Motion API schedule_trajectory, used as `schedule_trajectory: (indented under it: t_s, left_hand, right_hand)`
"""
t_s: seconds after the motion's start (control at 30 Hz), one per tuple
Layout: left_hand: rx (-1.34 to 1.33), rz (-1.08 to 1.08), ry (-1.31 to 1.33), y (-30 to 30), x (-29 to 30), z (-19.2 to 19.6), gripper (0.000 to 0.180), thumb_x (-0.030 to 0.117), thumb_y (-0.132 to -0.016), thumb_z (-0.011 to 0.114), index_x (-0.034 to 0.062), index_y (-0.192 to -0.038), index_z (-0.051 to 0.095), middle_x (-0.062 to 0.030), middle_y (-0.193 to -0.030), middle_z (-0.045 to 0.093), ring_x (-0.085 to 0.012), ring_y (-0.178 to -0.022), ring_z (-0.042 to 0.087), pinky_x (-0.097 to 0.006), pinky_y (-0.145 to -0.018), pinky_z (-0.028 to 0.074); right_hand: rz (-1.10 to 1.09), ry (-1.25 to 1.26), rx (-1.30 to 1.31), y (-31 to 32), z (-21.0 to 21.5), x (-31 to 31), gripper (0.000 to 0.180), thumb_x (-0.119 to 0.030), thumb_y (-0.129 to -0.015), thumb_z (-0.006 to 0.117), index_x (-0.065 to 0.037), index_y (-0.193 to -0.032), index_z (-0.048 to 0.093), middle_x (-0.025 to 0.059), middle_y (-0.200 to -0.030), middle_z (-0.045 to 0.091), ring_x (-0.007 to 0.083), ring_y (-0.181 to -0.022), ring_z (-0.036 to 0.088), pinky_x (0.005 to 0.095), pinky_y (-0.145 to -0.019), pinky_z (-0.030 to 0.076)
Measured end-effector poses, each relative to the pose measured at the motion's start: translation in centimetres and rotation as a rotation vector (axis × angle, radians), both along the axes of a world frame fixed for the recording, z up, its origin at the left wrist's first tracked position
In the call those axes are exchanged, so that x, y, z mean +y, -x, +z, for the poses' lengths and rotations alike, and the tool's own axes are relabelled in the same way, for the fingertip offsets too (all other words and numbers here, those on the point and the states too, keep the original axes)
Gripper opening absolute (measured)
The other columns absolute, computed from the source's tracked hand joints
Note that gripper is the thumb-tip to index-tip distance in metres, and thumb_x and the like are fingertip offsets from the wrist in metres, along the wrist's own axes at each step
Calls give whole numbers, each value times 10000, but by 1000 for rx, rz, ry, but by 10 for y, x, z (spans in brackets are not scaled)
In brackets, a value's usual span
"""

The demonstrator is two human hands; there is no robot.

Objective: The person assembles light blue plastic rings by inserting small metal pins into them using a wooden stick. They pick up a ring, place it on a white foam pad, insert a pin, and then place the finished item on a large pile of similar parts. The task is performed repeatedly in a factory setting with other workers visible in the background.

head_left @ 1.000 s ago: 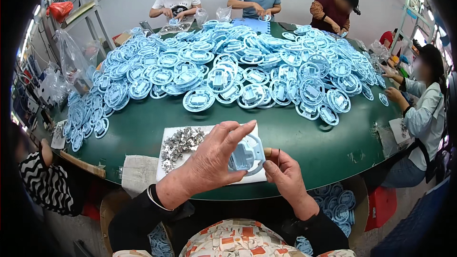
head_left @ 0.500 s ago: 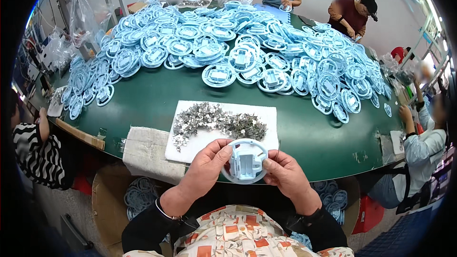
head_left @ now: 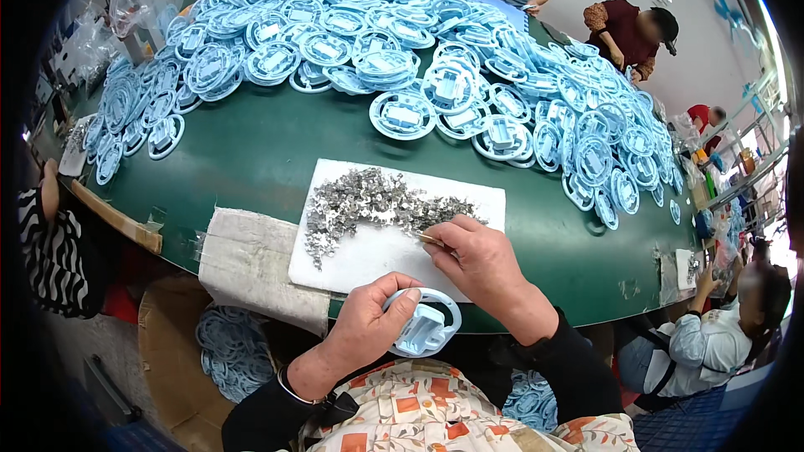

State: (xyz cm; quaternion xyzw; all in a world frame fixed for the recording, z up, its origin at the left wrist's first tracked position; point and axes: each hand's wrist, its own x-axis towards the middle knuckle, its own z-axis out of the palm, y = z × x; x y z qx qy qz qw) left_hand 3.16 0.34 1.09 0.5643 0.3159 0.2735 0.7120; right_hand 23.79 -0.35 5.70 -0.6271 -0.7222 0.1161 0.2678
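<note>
My left hand (head_left: 373, 318) pinches the blue ring (head_left: 421, 335) by its rim near the surface (head_left: 578, 268)'s close edge. My right hand (head_left: 425, 244) is nearly closed at the silvery bits (head_left: 360, 201) on the white board (head_left: 322, 272); I cannot tell whether it has one. Best to keep the ring steady, hollow facing me, and pinch singly from the pile's edge.

Left hand (head_left: 362, 326) low, fingers (head_left: 403, 305) closed around — right hand (head_left: 486, 259) farther forward, fingers bent.

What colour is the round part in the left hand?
The round part is light blue; head view.
</note>
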Motion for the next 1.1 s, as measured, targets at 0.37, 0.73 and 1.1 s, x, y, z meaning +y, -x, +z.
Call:
schedule_trajectory:
  t_s: [0.37,0.73,1.1]
  left_hand:
    - [-13,-114,70,12,11,2,250,200,-1046,566,-23,-1112,657,-24,-948,705,-43,-839,613,-225,-738,518]
    - [-81,-122,53,12,10,-5,239,179,-1033,584,-35,-1110,658,-33,-912,694,-55,-819,594,-250,-725,506]
    - [-71,-128,45,17,13,2,259,212,-1029,593,-26,-1102,664,-38,-913,704,-69,-825,611,-264,-736,515]
  right_hand:
    - [143,17,-194,20,1,46,114,-150,-868,722,-119,-975,697,69,-889,637,310,-797,681,435,-668,550]
    - [321,29,-120,49,-3,66,108,-150,-847,748,-124,-946,717,62,-859,652,300,-718,679,416,-616,549]
    - [272,82,-160,49,-4,68,120,-174,-853,717,-83,-930,703,86,-851,675,332,-745,685,442,-640,553]
